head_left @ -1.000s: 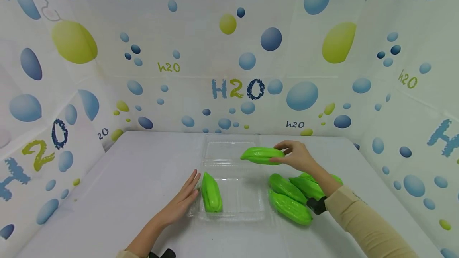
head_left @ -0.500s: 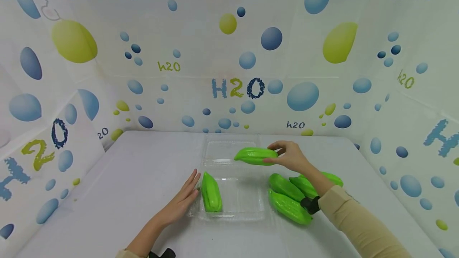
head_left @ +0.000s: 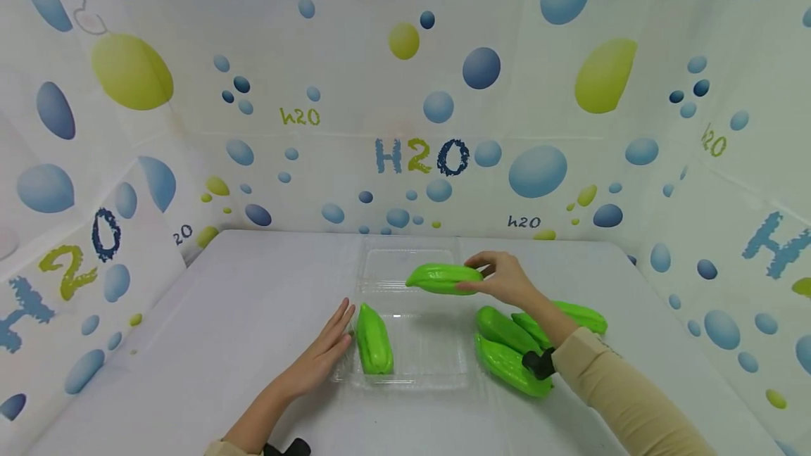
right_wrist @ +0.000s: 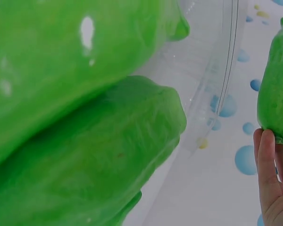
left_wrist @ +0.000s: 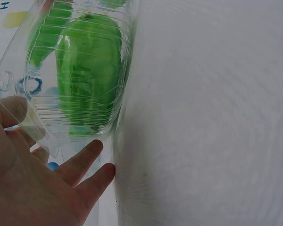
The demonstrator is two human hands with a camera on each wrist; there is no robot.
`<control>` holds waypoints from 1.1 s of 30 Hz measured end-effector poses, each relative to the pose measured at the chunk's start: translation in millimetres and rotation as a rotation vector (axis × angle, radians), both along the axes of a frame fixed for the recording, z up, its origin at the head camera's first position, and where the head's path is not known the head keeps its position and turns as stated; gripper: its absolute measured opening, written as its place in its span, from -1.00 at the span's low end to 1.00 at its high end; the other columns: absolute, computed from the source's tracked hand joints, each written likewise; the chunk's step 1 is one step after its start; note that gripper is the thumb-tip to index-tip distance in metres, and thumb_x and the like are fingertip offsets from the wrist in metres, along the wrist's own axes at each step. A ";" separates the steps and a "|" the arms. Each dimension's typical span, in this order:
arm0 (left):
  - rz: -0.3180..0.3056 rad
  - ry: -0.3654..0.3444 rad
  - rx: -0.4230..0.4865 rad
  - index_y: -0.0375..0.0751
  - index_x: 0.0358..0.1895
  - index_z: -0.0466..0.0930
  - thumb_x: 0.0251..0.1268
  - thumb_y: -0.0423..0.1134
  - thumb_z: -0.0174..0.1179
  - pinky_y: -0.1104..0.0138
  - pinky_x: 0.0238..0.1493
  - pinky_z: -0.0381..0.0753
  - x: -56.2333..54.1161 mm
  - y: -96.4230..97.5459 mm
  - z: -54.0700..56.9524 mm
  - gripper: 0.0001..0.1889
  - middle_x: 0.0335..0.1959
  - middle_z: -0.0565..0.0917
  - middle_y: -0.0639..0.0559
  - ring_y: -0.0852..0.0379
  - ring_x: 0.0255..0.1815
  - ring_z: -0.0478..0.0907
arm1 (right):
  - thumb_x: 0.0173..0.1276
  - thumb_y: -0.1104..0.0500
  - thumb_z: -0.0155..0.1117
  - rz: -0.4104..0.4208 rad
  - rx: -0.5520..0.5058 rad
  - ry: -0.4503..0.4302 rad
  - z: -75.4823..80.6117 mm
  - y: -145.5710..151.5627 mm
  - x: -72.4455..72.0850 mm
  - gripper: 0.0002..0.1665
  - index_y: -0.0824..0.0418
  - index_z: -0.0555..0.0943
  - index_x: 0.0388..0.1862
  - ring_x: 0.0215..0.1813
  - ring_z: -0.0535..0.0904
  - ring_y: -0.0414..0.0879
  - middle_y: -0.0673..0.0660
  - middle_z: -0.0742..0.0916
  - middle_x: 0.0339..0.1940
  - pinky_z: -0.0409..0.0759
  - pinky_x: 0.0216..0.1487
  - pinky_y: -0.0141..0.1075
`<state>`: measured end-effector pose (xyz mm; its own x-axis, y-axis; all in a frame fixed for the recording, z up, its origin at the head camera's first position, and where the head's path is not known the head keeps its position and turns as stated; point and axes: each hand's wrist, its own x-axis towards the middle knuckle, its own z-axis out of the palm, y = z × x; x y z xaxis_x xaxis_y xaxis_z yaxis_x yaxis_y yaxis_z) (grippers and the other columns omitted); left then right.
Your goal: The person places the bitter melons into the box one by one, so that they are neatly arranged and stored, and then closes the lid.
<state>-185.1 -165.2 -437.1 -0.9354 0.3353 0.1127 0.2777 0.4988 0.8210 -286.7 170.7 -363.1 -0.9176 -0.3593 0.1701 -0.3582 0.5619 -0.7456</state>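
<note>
Green vegetable (head_left: 440, 279) in head view, pinched by the right hand (head_left: 507, 280), farther left over the clear container (head_left: 431, 343) than a second ago, left hand (head_left: 324, 347) unmoved beside it, left wrist view, fingers (left_wrist: 82, 161) apart, right wrist view, fingertips (right_wrist: 266, 147) clamped on the vegetable's end

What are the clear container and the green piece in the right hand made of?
Clear container: likely thin, glossy plastic; transparent, ribbed walls with highlights.
Green piece: smooth, slightly shiny, possibly moulded plastic or foam given the even bright green; real produce not excluded.
</note>
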 end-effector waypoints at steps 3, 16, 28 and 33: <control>-0.001 -0.004 0.001 -0.25 0.44 -0.14 0.49 -0.22 -0.28 -0.12 0.30 -0.23 0.0 0.4 0.4 -0.46 0.47 -0.26 -0.11 -0.15 0.44 -0.34 | -0.04 -0.09 0.47 0.001 -0.003 -0.011 -0.2 -2.0 1.5 -0.42 0.22 0.61 -0.10 -0.18 0.59 -0.05 0.11 0.66 -0.12 0.57 -0.19 -0.24; -0.002 -0.005 0.008 -0.23 0.44 -0.13 0.49 -0.22 -0.28 -0.12 0.30 -0.25 0.5 0.8 0.5 -0.46 0.47 -0.25 -0.10 -0.14 0.44 -0.35 | -0.05 -0.07 0.49 0.001 0.009 -0.025 -6.3 -8.8 4.1 -0.42 0.24 0.61 -0.11 -0.18 0.59 -0.02 0.10 0.67 -0.14 0.57 -0.23 -0.26; -0.001 -0.007 0.013 -0.23 0.44 -0.13 0.49 -0.21 -0.27 -0.13 0.29 -0.25 -0.7 0.3 -1.9 -0.46 0.47 -0.25 -0.10 -0.14 0.44 -0.35 | -0.08 -0.02 0.51 0.012 -0.017 -0.070 -9.4 -14.0 6.2 -0.44 0.26 0.62 -0.13 -0.25 0.61 -0.06 0.10 0.67 -0.16 0.58 -0.29 -0.28; 0.005 -0.012 0.003 -0.23 0.44 -0.13 0.49 -0.20 -0.28 -0.13 0.29 -0.24 -0.6 0.8 -1.8 -0.46 0.47 -0.26 -0.10 -0.14 0.44 -0.35 | -0.09 -0.03 0.52 0.002 0.001 -0.070 -13.9 -17.2 7.4 -0.45 0.25 0.62 -0.15 -0.29 0.61 -0.10 0.09 0.68 -0.18 0.58 -0.34 -0.30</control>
